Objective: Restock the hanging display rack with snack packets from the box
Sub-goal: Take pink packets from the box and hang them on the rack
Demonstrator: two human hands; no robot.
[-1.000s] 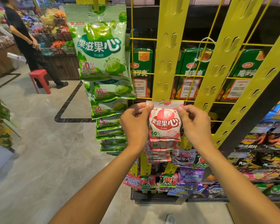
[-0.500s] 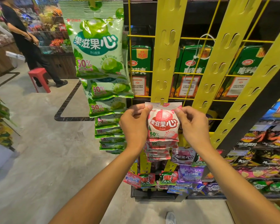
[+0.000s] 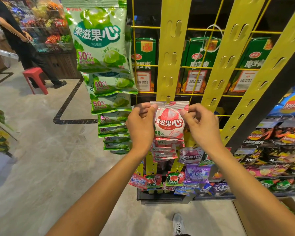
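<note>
Up high, left hand (image 3: 140, 126) and right hand (image 3: 201, 126) fingers pinching pink packet (image 3: 169, 123) (top corners), against yellow strip (image 3: 173, 53).

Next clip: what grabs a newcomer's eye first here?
Dead centre, the left hand and right hand pinch a pink packet by its top corners against a yellow strip. Just left hangs a long column of green packets, the top one looming large.
</note>
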